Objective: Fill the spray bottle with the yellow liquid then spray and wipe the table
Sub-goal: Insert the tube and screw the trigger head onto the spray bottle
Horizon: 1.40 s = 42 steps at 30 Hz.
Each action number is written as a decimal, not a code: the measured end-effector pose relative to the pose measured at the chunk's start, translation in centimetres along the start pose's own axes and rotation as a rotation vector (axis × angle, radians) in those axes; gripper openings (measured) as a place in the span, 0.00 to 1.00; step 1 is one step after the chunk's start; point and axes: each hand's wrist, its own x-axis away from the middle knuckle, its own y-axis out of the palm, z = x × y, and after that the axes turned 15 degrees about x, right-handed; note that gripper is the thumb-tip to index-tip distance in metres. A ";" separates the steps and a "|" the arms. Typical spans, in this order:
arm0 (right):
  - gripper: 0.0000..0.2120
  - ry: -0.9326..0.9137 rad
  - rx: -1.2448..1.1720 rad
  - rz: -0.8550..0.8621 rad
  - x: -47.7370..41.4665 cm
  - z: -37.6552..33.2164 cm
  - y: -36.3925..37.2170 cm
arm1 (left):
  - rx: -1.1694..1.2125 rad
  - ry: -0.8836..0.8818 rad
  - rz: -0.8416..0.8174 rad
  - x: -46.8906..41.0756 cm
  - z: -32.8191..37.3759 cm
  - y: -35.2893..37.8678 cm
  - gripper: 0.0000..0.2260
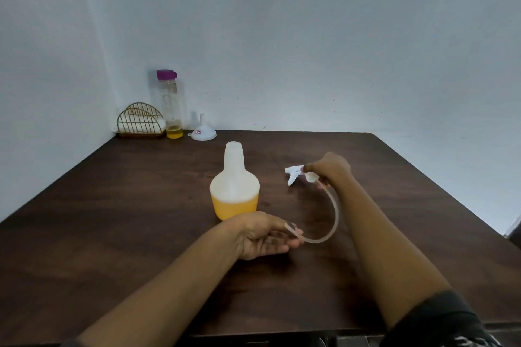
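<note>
Here the spray bottle (234, 186) stands upright near the middle of the dark table (127, 220), its long axis vertical and its uncapped neck pointing straight up; yellow liquid (235, 207) fills roughly its lower third. Just to its right, and apart from it, is the spray head (294, 175), its nozzle pointing left toward the bottle and its trigger hanging below. The right hand (328, 169) has its grip curled round the rear of the head; whether the head touches the table cannot be told. From under that hand the clear dip tube (335, 214) runs down and bends in a long arc toward the viewer and then leftward, so its free end points at the left hand (262, 236). That hand lies in front of the bottle, its grip pinching the tube's end between thumb and fingers. At the table's far left corner stand a clear bottle (170, 104) with a purple cap and a little yellow liquid at its bottom, a white funnel (203, 132) set mouth down beside it, and a gold wire holder (141, 121).
</note>
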 end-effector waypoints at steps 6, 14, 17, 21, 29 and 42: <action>0.13 -0.127 -0.281 0.211 0.3 -1.2 -3.8 | 0.007 -0.058 -0.093 0.4 -0.3 1.2 0.08; 0.13 -0.112 -0.490 0.160 0.1 -0.9 -3.9 | -0.510 0.505 0.266 -0.7 -0.8 2.1 0.17; 0.11 -0.023 -0.593 0.089 0.0 0.7 -3.1 | -0.940 0.650 0.323 -0.9 -0.5 1.6 0.23; 0.11 0.040 -0.693 0.016 -0.1 1.7 -2.9 | -1.239 0.661 0.281 -1.2 -0.8 2.8 0.14; 0.12 0.012 -0.954 -0.120 0.1 0.6 -4.9 | -1.468 0.813 0.153 0.3 -1.2 3.2 0.08; 0.07 -0.207 -1.392 -0.147 2.5 -7.5 -9.7 | -0.987 1.076 0.199 8.9 4.8 2.3 0.07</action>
